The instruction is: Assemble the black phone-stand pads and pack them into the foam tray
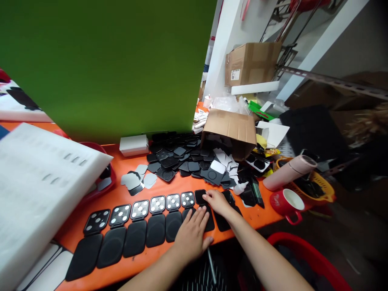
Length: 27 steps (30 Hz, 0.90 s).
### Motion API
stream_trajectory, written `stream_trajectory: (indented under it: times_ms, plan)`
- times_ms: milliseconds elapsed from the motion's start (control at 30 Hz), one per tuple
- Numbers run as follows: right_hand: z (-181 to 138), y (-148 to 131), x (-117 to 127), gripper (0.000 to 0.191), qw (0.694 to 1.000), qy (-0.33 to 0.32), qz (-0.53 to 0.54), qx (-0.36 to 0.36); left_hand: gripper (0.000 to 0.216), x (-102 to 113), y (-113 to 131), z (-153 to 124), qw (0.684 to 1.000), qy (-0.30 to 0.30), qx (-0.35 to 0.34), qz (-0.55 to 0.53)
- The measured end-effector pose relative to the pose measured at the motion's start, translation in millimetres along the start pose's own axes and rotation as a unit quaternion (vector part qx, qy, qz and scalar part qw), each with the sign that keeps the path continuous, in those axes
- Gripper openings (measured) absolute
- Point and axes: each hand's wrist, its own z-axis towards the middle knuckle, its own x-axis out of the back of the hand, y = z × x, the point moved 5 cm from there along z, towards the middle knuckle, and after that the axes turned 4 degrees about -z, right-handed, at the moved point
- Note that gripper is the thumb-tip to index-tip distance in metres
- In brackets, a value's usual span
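Forearms [263,252] at bottom, left hand [192,232] lying flat over black case [210,222], right hand [217,201] touching its top panel [199,197], grip unclear: likely fitting, next needs alignment.

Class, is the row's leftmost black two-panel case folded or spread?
Spread: the black two-panel case has its pale-dotted square panel and plain black panel end to end on the orange tabletop.

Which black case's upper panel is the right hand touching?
The seventh black case from the left. The right hand touches its upper panel, which looks plain black; the six to its left show pale dots.
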Motion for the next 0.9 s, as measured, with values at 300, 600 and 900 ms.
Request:
stream_trajectory:
  times_ms: [300,600,900]
  plan:
    - [2,2,0,0.027,1.000,-0.011,-0.021,0.002,0.066,-2,-1,0,1.000,-0.001,0.000,-0.010]
    - [3,-4,2,0.027,0.996,-0.033,-0.081,-0.017,0.067,-2,-1,0,1.000,-0.004,-0.001,-0.015]
    - [7,-12,3,0.030,0.979,-0.071,-0.189,-0.035,0.067,-4,-2,0,1.000,-0.009,-0.003,0.005]
